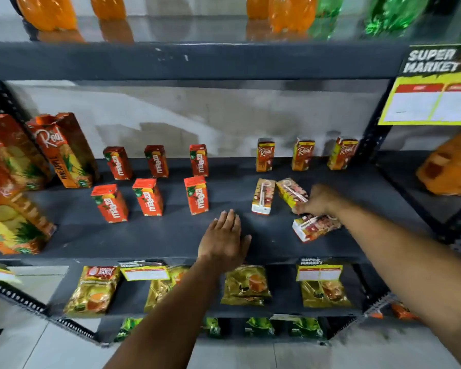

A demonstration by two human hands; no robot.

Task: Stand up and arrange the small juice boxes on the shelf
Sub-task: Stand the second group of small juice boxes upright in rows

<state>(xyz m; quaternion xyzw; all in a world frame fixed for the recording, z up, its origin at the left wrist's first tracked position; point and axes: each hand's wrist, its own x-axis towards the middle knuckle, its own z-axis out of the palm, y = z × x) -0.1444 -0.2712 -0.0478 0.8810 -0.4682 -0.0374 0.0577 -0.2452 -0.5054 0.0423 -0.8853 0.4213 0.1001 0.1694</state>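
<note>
On the dark shelf [171,235], three small yellow-red juice boxes lie flat with their straws up: one [262,196] at centre right, one [290,192] beside it, one [316,227] nearer the front edge. My right hand [318,201] reaches between the last two, fingers curled at the lower end of the middle box; whether it grips is unclear. Three matching boxes [302,155] stand upright along the back. Several small red mango boxes [196,195] stand in two rows to the left. My left hand [224,239] rests flat on the shelf, fingers spread, holding nothing.
Tall pineapple juice cartons [64,150] stand at the shelf's left end. Orange and green bottles [290,12] sit on the shelf above. Yellow snack packets [246,287] hang below. A supermarket price sign [434,86] is fixed at the upper right.
</note>
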